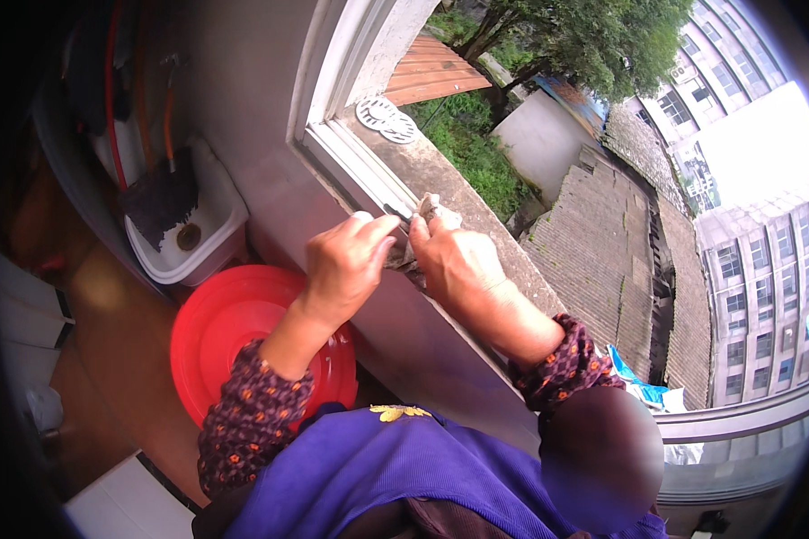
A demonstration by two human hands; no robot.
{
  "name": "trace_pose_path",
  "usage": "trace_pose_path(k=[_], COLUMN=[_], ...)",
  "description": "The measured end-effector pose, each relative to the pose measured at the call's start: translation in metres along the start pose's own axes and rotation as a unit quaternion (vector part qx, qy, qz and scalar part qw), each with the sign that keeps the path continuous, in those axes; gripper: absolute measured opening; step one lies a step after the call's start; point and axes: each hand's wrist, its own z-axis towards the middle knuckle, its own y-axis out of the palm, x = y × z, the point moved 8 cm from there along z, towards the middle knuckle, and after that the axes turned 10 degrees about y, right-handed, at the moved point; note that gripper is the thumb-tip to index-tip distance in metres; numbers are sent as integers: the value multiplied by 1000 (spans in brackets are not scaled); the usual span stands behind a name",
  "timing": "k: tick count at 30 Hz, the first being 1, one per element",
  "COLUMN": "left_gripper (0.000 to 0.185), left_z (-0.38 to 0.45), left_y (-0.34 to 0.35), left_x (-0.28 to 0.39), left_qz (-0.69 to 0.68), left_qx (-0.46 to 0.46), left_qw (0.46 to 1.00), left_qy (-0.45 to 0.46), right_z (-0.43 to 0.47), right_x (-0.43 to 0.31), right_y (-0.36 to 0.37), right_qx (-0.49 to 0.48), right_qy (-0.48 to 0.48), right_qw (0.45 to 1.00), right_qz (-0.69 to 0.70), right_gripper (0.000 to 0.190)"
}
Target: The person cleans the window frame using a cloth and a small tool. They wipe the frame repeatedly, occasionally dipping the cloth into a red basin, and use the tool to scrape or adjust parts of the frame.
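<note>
My right hand [460,264] is closed on a crumpled, dirty whitish cloth [438,210] over the outer side of the window sill. Just left of it, over the inner edge, is my left hand [346,264], its thumb and fingers drawn together. Near the left fingertips a small dark strip [396,211] shows at the window track; whether those fingers hold anything is hidden. Greyish material [399,255] hangs below and between the hands, partly covered by them. The white sliding-window track [364,165] runs up and left from the hands.
Below my left forearm stands a large red plastic basin [205,337]. A white mop sink [232,215] holds a dark mop head [162,195]. Two white slotted discs [385,120] lie on the outer concrete ledge [445,158]. Outside, corrugated roofs [590,249] lie lower down.
</note>
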Motion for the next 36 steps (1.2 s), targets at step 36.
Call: trace_pose_path(k=[36], left_gripper=[81], left_z=[-7], left_y=[52], left_x=[16], left_qz=[65], left_qx=[-144], left_qw=[984], left_qy=[87], right_z=[-48], right_x=[4], right_y=[19], right_qx=[193], right_qy=[99], right_qw=[911], right_qz=[350], right_gripper=[25])
